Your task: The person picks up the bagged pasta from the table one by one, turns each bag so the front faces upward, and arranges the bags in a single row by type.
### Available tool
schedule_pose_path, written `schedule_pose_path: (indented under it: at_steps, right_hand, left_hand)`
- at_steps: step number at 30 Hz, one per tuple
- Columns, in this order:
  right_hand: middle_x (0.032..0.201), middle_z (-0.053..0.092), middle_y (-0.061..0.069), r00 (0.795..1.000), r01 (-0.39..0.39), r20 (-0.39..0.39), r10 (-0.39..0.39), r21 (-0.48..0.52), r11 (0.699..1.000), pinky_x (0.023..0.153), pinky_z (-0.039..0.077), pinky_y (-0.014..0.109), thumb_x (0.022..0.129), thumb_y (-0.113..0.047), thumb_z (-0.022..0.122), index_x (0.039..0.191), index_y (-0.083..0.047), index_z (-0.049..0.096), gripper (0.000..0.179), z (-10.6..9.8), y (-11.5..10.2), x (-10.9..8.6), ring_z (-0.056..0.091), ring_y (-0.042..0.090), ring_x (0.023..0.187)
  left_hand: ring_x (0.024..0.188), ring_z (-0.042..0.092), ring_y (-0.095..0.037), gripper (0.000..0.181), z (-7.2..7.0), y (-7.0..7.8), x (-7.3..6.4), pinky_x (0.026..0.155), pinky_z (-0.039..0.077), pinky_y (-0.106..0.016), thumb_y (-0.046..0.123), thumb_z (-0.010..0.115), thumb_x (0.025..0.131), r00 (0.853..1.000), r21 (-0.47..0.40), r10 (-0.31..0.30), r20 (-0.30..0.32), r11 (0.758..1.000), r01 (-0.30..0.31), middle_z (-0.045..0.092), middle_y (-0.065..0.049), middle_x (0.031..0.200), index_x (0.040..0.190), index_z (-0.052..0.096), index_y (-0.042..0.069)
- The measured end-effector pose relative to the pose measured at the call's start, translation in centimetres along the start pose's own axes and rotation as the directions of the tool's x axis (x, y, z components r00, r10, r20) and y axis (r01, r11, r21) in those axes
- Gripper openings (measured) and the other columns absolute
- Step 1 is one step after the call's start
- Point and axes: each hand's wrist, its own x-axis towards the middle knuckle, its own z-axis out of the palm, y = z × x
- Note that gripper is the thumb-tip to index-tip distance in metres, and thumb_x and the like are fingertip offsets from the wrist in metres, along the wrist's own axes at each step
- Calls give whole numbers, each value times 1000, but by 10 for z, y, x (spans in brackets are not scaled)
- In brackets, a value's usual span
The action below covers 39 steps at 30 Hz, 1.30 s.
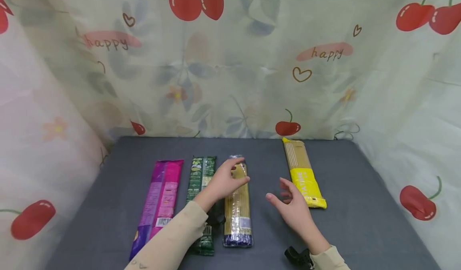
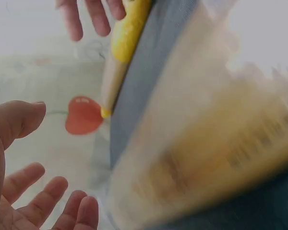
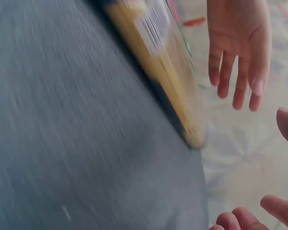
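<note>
Hovering with nothing gripped, both hands have their fingers loosely spread, thumbs apart from the other fingers. Beneath the left hand [image 1: 224, 180] lies the clear pack [image 1: 237, 216] of long yellow sticks, its far end under the fingertips and its barcode end nearer the person. Just left of those fingers, partly behind the wrist, is the green pack [image 1: 197, 182]; farther left lies the purple pack [image 1: 166, 206]. Beyond the fingers of the right hand [image 1: 293, 210], just to their right, sits the yellow pack [image 1: 305, 176], tilted on the tabletop [image 1: 266, 158]; whether they touch is unclear. Handling any pack well would probably mean lowering the fingers to both long edges, supporting its length evenly and pressing lightly, since thin contents could snap and slick wrapping could slide.
</note>
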Motion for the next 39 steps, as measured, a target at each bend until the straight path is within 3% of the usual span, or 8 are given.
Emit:
schedule_pose_path:
  at_steps: [6, 11, 17, 28, 34, 39]
  right_hand:
    - [134, 53, 10, 999, -10, 44, 9, 28, 1000, 87, 47, 42, 78, -53, 75, 143, -17, 45, 80, 20, -7, -10, 56, 25, 107]
    - [126, 58, 8, 996, -14, 89, 10, 40, 999, 81, 49, 38, 80, -47, 77, 142, -17, 47, 75, 32, -12, -16, 56, 23, 102]
    - [123, 59, 7, 991, -28, 135, 21, 54, 998, 78, 48, 35, 80, -40, 79, 141, -16, 49, 72, 40, -11, -22, 56, 22, 97]
    - [124, 56, 8, 958, -66, 284, 42, 75, 995, 77, 48, 35, 80, -43, 78, 141, -14, 47, 74, 50, -14, -31, 55, 21, 97]
    - [123, 54, 8, 944, -47, 328, 26, 56, 997, 77, 48, 36, 77, -42, 81, 142, -11, 46, 79, 54, -14, -33, 53, 20, 96]
    - [122, 52, 7, 933, -41, 358, 29, 26, 999, 77, 48, 36, 75, -44, 82, 143, -10, 44, 85, 55, -11, -35, 52, 19, 97]
  left_hand:
    - [123, 48, -33, 67, -7, -16, 0, 92, 47, -47, 32, 72, 88, 999, 0, 3, -45, 1000, -3, 44, -11, 141, 146, 43, 12]
    - [119, 51, -33, 67, -10, -23, 3, 89, 49, -47, 32, 72, 88, 998, 13, -19, -55, 1000, 20, 43, -12, 140, 146, 43, 13]
    - [123, 48, -34, 67, -8, -31, 9, 93, 47, -47, 30, 71, 89, 998, -29, -16, -64, 999, 15, 42, -13, 142, 146, 43, 9]
    - [135, 36, -30, 66, -1, -44, 22, 102, 39, -50, 33, 72, 88, 993, -4, -43, -107, 999, 42, 36, -10, 149, 145, 44, 13]
    - [140, 28, -30, 69, 1, -47, 27, 105, 35, -50, 32, 70, 90, 994, -63, -60, -93, 997, 54, 28, -9, 154, 148, 39, 12]
    - [139, 29, -31, 70, 3, -48, 32, 104, 37, -51, 36, 68, 91, 993, -44, -90, -83, 995, 86, 27, -9, 155, 149, 37, 11]
